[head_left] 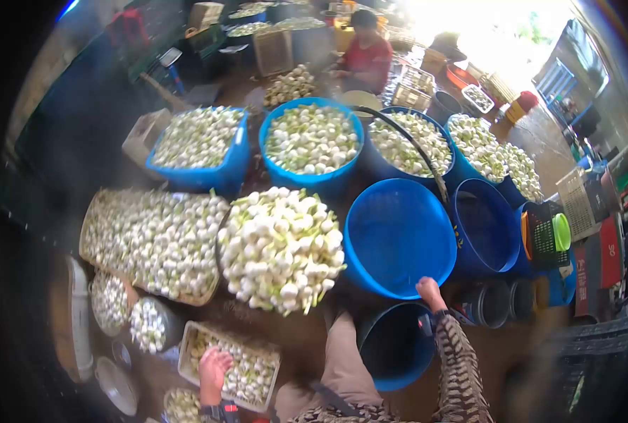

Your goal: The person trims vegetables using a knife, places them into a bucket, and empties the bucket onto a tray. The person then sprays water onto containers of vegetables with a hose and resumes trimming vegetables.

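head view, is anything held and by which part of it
The right hand seems closed on the near rim of the bright blue tub; the left hand, above the white crate, shows nothing held.

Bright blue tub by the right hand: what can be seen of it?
The bright blue tub is round and looks like plastic, its wide mouth open, showing bare inner wall and glints low inside that may be water or shine. It sits between the heaped pale bulbs and a darker blue tub. The right hand is at its near rim; whether it grips is unclear.
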A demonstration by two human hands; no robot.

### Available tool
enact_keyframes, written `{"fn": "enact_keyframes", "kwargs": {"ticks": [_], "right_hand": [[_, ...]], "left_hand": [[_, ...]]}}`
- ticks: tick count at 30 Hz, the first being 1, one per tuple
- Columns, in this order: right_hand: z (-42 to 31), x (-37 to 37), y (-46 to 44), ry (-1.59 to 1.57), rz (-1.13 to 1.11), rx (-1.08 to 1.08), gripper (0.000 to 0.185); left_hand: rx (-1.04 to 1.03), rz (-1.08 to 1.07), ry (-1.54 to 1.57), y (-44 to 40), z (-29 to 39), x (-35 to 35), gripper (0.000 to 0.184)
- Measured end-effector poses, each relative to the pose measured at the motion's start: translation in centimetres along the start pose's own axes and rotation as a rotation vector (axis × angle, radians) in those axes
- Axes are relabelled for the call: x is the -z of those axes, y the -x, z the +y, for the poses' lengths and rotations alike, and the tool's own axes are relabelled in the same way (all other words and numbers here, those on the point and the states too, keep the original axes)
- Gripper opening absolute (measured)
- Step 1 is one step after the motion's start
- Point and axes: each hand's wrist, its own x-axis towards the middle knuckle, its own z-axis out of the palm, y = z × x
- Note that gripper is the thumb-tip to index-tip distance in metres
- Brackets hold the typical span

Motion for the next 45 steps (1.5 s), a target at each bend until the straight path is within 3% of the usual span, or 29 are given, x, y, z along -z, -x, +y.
{"fn": "enact_keyframes", "kwargs": {"ticks": [1,2,4,6,7,12,18,19,21,22,23,27,29,31,32,34,37,39,41,43,45], "right_hand": [[-2.8,5.8,-3.5,-0.311,0.078,-0.204,0.02],[-2.3,6.7,-8.2,-0.349,0.224,-0.138,0.02],[-1.6,9.3,-18.3,-0.378,0.265,-0.293,0.019],[0.4,10.0,-26.6,-0.417,0.401,-0.349,0.031],[2.2,10.2,-30.6,-0.406,0.345,-0.395,0.043],[10.3,11.1,-46.4,-0.268,0.312,-0.517,0.058],[19.0,6.5,-53.2,-0.301,0.176,-0.736,0.077],[19.8,5.7,-53.4,-0.342,0.14,-0.797,0.079],[20.3,4.4,-53.1,-0.213,0.06,-0.723,0.08],[19.8,4.9,-53.0,-0.118,0.035,-0.683,0.071],[19.7,4.8,-52.6,-0.085,0.104,-0.61,0.05],[17.7,9.1,-49.0,-0.33,0.041,-0.342,0.024],[16.2,11.3,-45.1,-0.468,0.215,-0.257,0.022],[14.1,13.4,-40.7,-0.468,0.246,-0.14,0.021],[13.4,14.3,-38.0,-0.444,0.176,-0.198,0.02],[11.7,16.4,-33.3,-0.472,0.255,-0.275,0.019],[10.4,19.2,-27.2,-0.442,0.296,-0.337,0.02],[7.5,22.3,-24.2,-0.432,0.218,-0.318,0.027],[3.6,25.2,-21.1,-0.389,0.066,-0.313,0.033],[1.5,25.7,-18.7,-0.407,0.102,-0.261,0.031],[-0.7,25.2,-17.2,-0.469,0.141,-0.277,0.024]], "left_hand": [[0.019,0.031,-0.051,-0.6,0.0,-1.6,0.028],[0.011,0.01,-0.044,-1.3,-0.3,-3.0,0.027],[0.072,0.146,-0.01,-3.3,-1.1,-5.3,0.025],[0.184,0.233,-0.012,-5.5,-2.6,-4.5,0.022],[0.273,0.294,0.034,-7.4,-3.2,-5.3,0.02],[0.328,0.236,-0.178,-13.4,-4.9,-15.4,0.023],[0.42,0.235,-0.349,-19.1,-6.1,-26.2,0.021],[0.417,0.259,-0.348,-19.6,-6.4,-26.7,0.021],[0.437,0.271,-0.408,-20.1,-6.8,-27.1,0.021],[0.415,0.241,-0.444,-20.5,-7.0,-27.7,0.023],[0.405,0.249,-0.443,-21.2,-6.9,-29.0,0.023],[0.314,0.069,-0.545,-24.6,-5.8,-35.8,0.034],[0.226,-0.058,-0.592,-28.1,-5.9,-41.7,0.035],[0.12,-0.239,-0.603,-32.1,-6.6,-49.1,0.029],[0.119,-0.368,-0.538,-34.2,-7.2,-53.0,0.031],[0.198,-0.563,-0.438,-37.5,-9.3,-60.0,0.04],[0.33,-0.675,-0.267,-37.8,-11.3,-70.3,0.049],[0.494,-0.631,-0.171,-37.2,-12.8,-74.5,0.052],[0.581,-0.74,0.147,-37.6,-14.4,-77.4,0.054],[0.642,-0.577,0.087,-38.1,-14.0,-79.3,0.049],[0.567,-0.5,0.021,-39.8,-14.1,-79.4,0.037]]}}
